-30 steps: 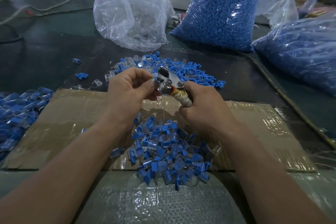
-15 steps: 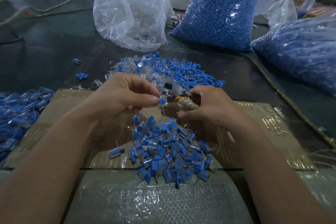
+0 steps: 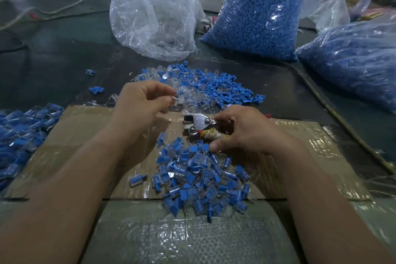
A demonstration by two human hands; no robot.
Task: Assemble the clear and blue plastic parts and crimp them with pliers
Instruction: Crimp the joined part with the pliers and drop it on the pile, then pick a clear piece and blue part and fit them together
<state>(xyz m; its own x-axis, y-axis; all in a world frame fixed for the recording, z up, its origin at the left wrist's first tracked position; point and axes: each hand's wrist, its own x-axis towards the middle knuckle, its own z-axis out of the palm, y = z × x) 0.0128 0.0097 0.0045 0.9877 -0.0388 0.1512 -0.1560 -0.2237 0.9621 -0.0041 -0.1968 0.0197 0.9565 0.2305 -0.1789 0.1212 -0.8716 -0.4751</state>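
One clear bag slumps on the dark tabletop; over taped cardboard, left hand fingers pinch a clear part, right hand grips pliers.

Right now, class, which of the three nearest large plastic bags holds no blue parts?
The crinkled clear plastic bag farthest left; both others are packed with blue pieces.

No text, label, brand or number can be read on anything here.

A single wide-angle view from the person's head looks forward and down. It sits close above the tabletop.
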